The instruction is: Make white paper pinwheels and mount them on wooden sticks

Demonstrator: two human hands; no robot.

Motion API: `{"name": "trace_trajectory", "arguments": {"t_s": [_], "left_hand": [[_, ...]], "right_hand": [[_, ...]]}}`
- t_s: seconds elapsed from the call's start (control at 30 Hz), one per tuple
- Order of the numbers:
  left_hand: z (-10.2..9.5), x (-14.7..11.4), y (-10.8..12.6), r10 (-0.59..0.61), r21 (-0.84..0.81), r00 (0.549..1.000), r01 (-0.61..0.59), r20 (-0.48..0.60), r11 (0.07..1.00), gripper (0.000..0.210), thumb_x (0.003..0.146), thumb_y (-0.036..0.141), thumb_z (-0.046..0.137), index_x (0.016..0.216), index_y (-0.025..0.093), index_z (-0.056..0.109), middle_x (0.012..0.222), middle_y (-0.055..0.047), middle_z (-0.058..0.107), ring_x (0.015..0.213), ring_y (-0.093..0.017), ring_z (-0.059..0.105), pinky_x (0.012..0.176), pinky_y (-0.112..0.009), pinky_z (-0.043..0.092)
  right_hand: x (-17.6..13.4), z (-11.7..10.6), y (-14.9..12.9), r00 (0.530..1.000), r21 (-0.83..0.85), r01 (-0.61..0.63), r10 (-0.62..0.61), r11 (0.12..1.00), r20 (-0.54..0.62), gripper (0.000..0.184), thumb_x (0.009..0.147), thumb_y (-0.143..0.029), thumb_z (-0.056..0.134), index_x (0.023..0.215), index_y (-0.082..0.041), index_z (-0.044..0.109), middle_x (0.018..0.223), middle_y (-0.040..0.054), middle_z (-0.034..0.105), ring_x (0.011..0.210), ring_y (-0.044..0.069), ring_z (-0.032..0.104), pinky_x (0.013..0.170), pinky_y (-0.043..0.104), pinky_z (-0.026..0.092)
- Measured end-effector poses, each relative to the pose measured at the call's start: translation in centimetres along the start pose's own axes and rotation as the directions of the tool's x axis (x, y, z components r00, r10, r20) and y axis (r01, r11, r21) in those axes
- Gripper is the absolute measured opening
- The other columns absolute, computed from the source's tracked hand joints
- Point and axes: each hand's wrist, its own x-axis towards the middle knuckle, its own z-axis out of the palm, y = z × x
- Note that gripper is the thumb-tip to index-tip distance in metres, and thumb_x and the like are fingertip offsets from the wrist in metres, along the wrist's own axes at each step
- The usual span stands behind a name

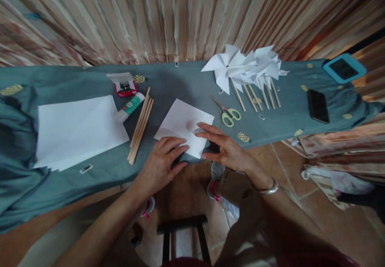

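A white square sheet of paper (pixel 180 118) lies turned like a diamond near the front edge of the cloth-covered table. My left hand (pixel 161 160) rests at its lower left side, fingers stretched out over the paper. On its right side, my right hand (pixel 222 146) has its fingers spread, with fingertips on or just above the sheet. Neither hand grips anything. Scissors (pixel 227 114) with yellow-green handles lie to the right of the paper. Several wooden sticks (pixel 140 126) lie to its left, beside a green and white glue stick (pixel 130 107).
A stack of white paper (pixel 78 130) lies at the left, below an open red box (pixel 124 87) of small metal pieces. Several paper pinwheels (pixel 240 66) on sticks lie at the back right. Farther right are a black phone (pixel 318 105) and a blue-framed device (pixel 344 68).
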Motion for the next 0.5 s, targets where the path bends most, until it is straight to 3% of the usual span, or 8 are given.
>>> {"name": "trace_trajectory", "arguments": {"t_s": [0.17,0.3,0.5], "left_hand": [[1.8,0.4,0.3,-0.010,0.007,1.000,0.010,0.008,1.000,0.035,0.083,0.024,0.067,0.117,0.016,0.059,0.119,-0.013,0.063,0.109,-0.028,0.054,0.092,-0.047,0.049],[1.9,1.1,0.3,-0.011,0.023,1.000,0.011,-0.021,1.000,0.035,0.083,0.029,0.067,0.115,0.016,0.059,0.115,-0.013,0.065,0.105,-0.028,0.056,0.089,-0.046,0.049],[1.8,1.6,0.5,-0.022,0.028,1.000,0.022,-0.013,0.999,0.026,0.085,0.029,0.066,0.108,0.016,0.063,0.108,-0.011,0.067,0.100,-0.027,0.057,0.085,-0.044,0.049]], "right_hand": [[-0.3,0.8,0.2,0.999,-0.150,0.052,-0.052,0.987,0.002,0.076,0.069,-0.017,0.081,0.137,-0.032,0.049,0.155,0.0068,0.035,0.143,0.028,0.033,0.116,0.050,0.031],[-0.4,1.0,0.3,0.998,-0.167,0.060,-0.065,0.984,-0.026,0.071,0.069,-0.018,0.081,0.134,-0.030,0.052,0.153,0.0081,0.038,0.141,0.030,0.035,0.115,0.051,0.034],[-0.3,0.5,0.0,0.999,-0.058,0.030,-0.032,0.998,-0.031,0.058,0.073,-0.022,0.079,0.127,-0.029,0.058,0.150,0.0083,0.043,0.140,0.027,0.039,0.114,0.049,0.034]]}}
